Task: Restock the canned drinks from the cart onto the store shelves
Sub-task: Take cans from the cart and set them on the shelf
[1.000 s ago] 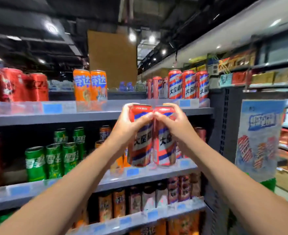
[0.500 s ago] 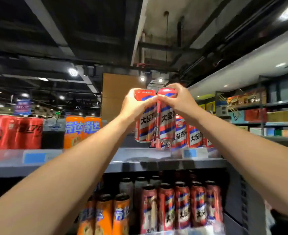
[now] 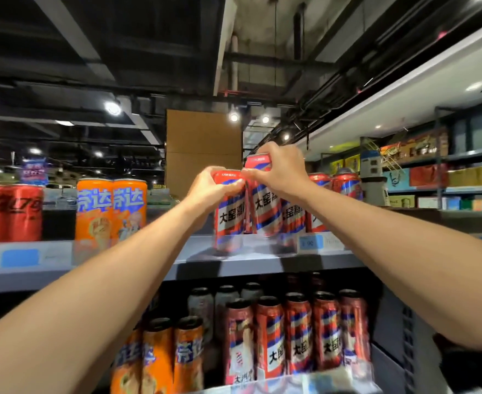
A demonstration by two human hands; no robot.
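Note:
My left hand (image 3: 209,186) grips the top of a red, white and blue striped can (image 3: 229,217), whose base sits at the front of the grey top shelf (image 3: 262,260). My right hand (image 3: 281,172) grips the top of a second striped can (image 3: 264,211), held slightly higher just right of the first. Both cans touch side by side. Behind them on the same shelf stand more striped cans (image 3: 332,191). The cart is out of view.
Orange cans (image 3: 110,209) and red cola cans (image 3: 9,211) stand further left on the top shelf. The shelf below holds striped cans (image 3: 299,334) and orange cans (image 3: 160,356). A side aisle with boxed goods (image 3: 438,177) lies at right.
Both hands carried the two cans up from the middle shelf level to the top shelf. The left can has come down onto the shelf front. My view tilted upward.

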